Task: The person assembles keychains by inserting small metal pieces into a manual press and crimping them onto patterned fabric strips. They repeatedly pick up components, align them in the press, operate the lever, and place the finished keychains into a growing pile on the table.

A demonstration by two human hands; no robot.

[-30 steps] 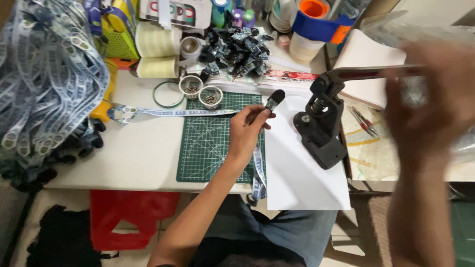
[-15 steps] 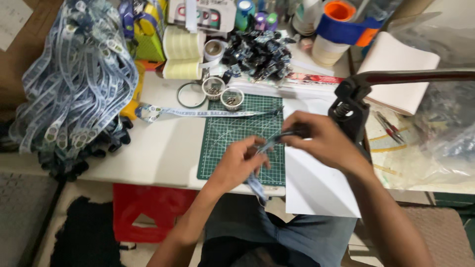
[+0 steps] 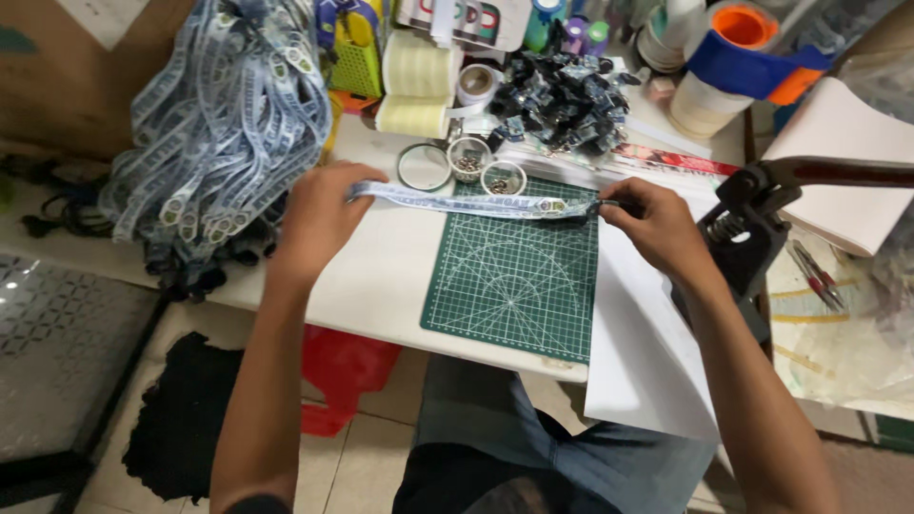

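A pale blue printed lanyard strap (image 3: 476, 202) is stretched flat between both hands above the far edge of the green cutting mat (image 3: 514, 286). My left hand (image 3: 319, 214) pinches its left end over the white table. My right hand (image 3: 657, 224) grips its right end, where a dark clip shows at the fingertips. The strap runs level, just in front of two small round tins of metal parts (image 3: 486, 167).
A big heap of blue lanyards (image 3: 219, 133) fills the table's left. A black hand press (image 3: 752, 228) with a long lever stands right of the mat. A pile of black clips (image 3: 562, 95), tape rolls (image 3: 414, 86) and a white paper sheet (image 3: 647, 352) lie around.
Both hands were close together over the mat's right side half a second ago. They have moved apart, the left hand going far left, pulling the strap out straight.
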